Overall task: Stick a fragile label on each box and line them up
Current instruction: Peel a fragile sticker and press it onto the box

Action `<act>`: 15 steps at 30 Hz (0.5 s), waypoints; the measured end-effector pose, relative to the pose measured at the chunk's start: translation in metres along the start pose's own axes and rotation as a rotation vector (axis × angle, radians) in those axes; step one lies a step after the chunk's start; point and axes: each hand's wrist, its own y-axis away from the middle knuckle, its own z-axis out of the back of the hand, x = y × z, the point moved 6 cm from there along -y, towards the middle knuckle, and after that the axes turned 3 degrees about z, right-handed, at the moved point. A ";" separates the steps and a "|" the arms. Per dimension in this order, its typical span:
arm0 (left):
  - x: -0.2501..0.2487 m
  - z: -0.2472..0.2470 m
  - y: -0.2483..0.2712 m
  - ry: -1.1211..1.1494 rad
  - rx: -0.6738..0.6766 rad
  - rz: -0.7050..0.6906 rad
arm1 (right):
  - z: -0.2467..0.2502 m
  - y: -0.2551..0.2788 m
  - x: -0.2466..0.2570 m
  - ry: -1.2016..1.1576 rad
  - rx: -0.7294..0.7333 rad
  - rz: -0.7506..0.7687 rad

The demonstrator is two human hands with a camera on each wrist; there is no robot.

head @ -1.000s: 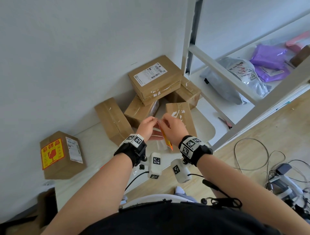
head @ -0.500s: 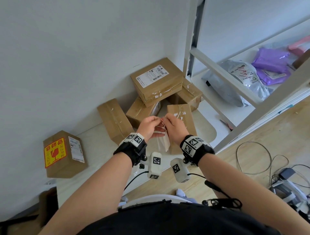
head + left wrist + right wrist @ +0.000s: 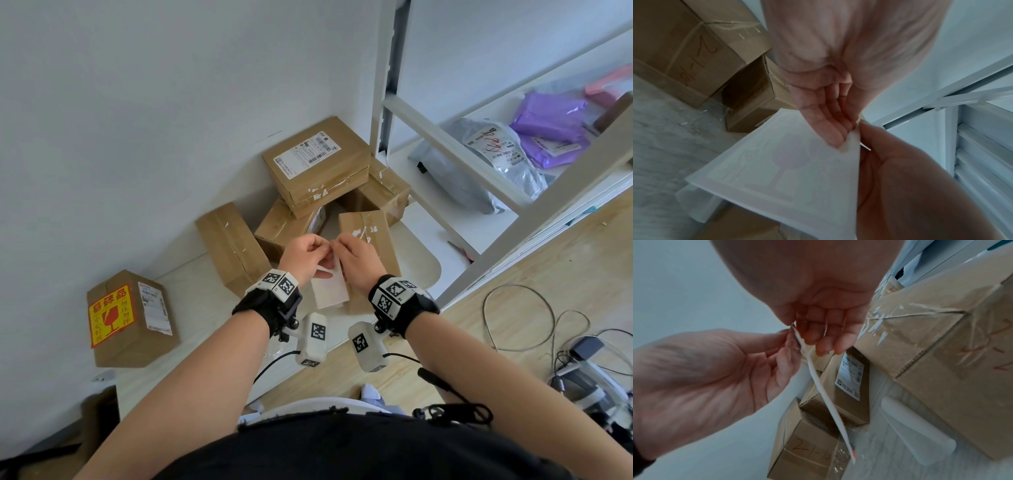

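Observation:
Both hands hold one fragile label sheet [image 3: 329, 291] above the table, its white back towards the head camera. In the left wrist view a goblet print shows faintly through the label sheet [image 3: 781, 162]. My left hand [image 3: 310, 251] and right hand [image 3: 354, 255] pinch its top corner between fingertips, close together. The right wrist view shows the label sheet [image 3: 824, 394] edge-on. Several unlabelled brown boxes [image 3: 318, 164] are piled in the corner just beyond the hands. Alone at the left stands one box [image 3: 132, 318] bearing a yellow-and-red fragile label [image 3: 110, 315].
The boxes rest on a white table [image 3: 191, 301] against the wall. A white shelf frame [image 3: 479, 164] at the right holds grey [image 3: 489, 161] and purple mail bags [image 3: 548, 126]. Cables [image 3: 534, 325] lie on the wooden floor. A curled white backing strip [image 3: 916, 430] lies near the boxes.
The label turned from showing its orange edge to its white back. Both hands rose slightly towards the pile and closed on its top corner.

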 end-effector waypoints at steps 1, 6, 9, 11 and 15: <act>0.001 0.000 -0.001 0.003 0.001 0.005 | 0.000 0.000 -0.001 0.011 -0.001 0.000; 0.004 -0.005 -0.004 0.055 0.038 0.055 | 0.006 0.002 -0.001 0.045 -0.011 -0.014; 0.006 -0.006 -0.006 0.090 0.006 0.095 | 0.011 0.001 0.000 0.082 -0.046 -0.036; 0.010 -0.004 -0.007 0.130 -0.040 0.130 | 0.015 -0.002 -0.004 0.080 -0.097 -0.064; 0.025 0.011 -0.011 0.205 -0.126 0.213 | 0.028 -0.004 -0.021 -0.002 -0.231 -0.154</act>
